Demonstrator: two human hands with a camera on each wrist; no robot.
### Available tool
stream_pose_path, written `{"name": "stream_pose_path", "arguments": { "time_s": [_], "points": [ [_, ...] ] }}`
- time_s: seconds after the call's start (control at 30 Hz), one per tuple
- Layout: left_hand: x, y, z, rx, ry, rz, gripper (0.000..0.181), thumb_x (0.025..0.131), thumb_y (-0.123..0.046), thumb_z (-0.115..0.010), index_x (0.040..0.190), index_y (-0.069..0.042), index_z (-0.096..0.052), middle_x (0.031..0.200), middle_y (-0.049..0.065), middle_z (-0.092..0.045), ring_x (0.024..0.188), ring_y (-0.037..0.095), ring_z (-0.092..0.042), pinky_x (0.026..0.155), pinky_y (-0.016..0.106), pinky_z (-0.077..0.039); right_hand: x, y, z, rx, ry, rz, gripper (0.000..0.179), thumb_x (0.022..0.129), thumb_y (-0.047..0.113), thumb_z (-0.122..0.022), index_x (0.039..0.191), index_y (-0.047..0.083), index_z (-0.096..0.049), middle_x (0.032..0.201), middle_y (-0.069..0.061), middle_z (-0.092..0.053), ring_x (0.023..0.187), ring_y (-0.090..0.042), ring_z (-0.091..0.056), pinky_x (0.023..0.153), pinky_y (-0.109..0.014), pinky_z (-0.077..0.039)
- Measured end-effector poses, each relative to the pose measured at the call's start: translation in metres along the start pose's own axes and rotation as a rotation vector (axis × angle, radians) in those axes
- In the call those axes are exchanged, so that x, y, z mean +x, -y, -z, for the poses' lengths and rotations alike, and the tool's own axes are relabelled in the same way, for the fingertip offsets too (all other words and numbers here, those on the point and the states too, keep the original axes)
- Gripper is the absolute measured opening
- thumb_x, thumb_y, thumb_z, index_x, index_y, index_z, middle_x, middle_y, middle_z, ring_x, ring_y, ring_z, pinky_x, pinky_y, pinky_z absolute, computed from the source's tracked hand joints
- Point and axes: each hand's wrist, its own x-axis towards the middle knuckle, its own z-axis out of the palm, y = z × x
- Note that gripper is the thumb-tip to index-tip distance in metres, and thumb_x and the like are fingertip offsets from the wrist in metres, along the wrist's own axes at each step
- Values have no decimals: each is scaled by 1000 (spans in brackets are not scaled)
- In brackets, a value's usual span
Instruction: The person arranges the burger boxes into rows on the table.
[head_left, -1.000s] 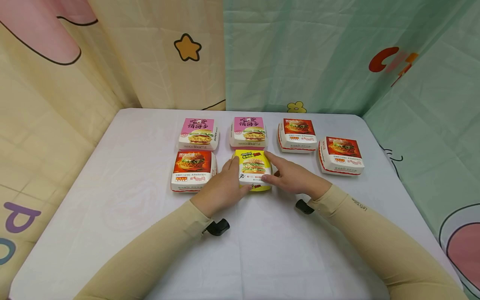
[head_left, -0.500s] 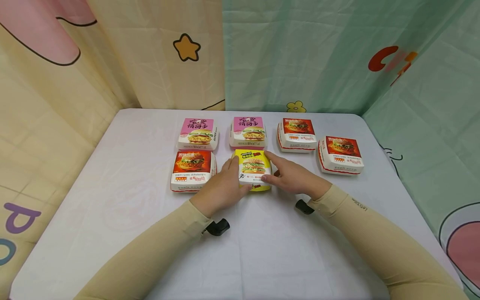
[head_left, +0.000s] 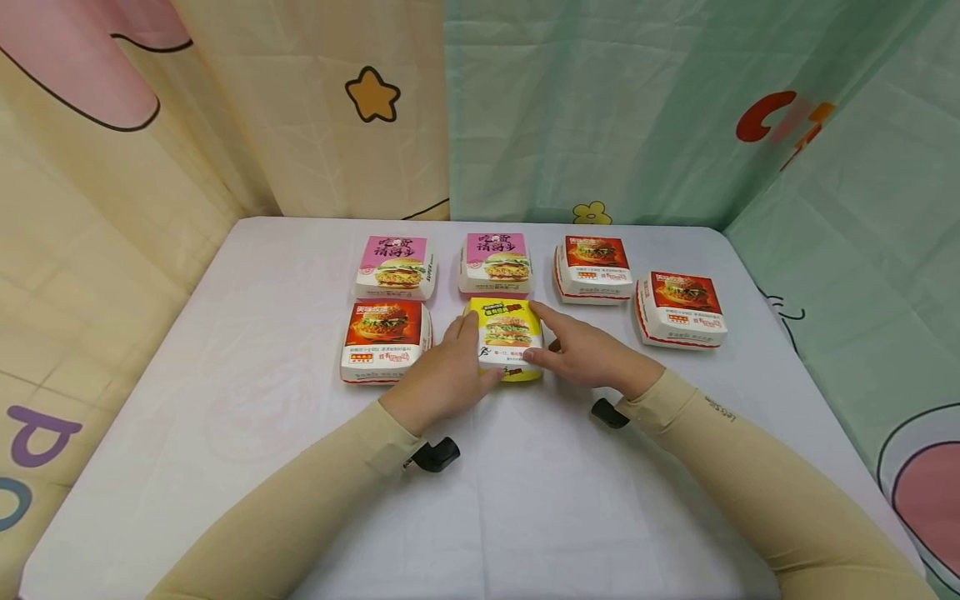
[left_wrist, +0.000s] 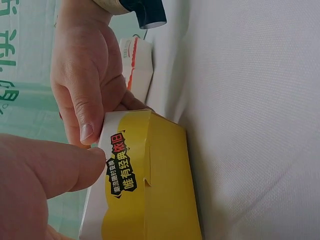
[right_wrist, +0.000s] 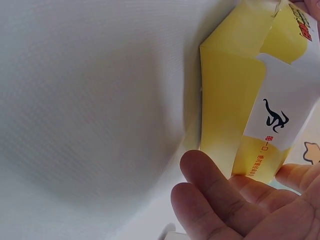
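Note:
A yellow and white burger box with a burger picture on its lid rests on the white cloth, between both hands. My left hand holds its left side, thumb at the near corner and fingers along the edge. On the opposite side, my right hand grips the box with thumb on the near right edge and forefinger at the far corner. The left wrist view shows the box's yellow side wall standing on the cloth. In the right wrist view, two fingertips of the right hand stick out past the box's edge.
A red-topped burger box sits just left of the left hand. Behind stand two pink-topped burger boxes. Two more red-topped boxes are at the back right. Printed curtains rise behind the white table.

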Motion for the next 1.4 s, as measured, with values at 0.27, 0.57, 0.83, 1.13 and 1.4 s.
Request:
{"name": "stream_pose_path", "arguments": {
  "time_s": [0.27,0.57,0.83,1.13,1.4],
  "points": [
    [-1,-2,1,7,2,-1,101,100,-55,-65,169,-6,-9,176,13,-18,136,36,-58,117,51,-47,1,-2,-1,7,-2,6,96,100,54,-67,171,23,-10,168,-9,-39,119,-26,-66,106,-48,-55],
    [-2,-3,1,4,5,-8,100,100,-53,-65,169,-6,-9,176,14,-17,139,38,-56,118,52,-46,0,-2,-1,2,-4,15,95,101,52,-67,171,23,-10,163,-10,-45,117,-25,-67,104,-47,-56],
    [-4,-4,2,11,12,-9,100,100,-54,-65,170,-7,-10,177,15,-15,138,38,-57,117,52,-48,0,-3,-1,-3,1,13,95,101,54,-65,171,23,-10,164,-10,-44,117,-25,-66,104,-47,-56],
    [-4,-5,2,18,11,-11,99,100,-54,-66,170,-9,-12,177,15,-14,136,39,-59,115,53,-49,-1,-3,-1,-4,0,14,95,101,53,-66,171,23,-10,165,-10,-44,118,-26,-67,105,-48,-56],
    [-5,-5,2,19,-1,-23,98,100,-54,-66,170,-9,-14,177,15,-12,132,39,-60,114,54,-50,-1,-4,-1,5,-2,17,95,100,53,-67,171,23,-11,164,-10,-44,119,-26,-67,104,-48,-56]
  ]
}}
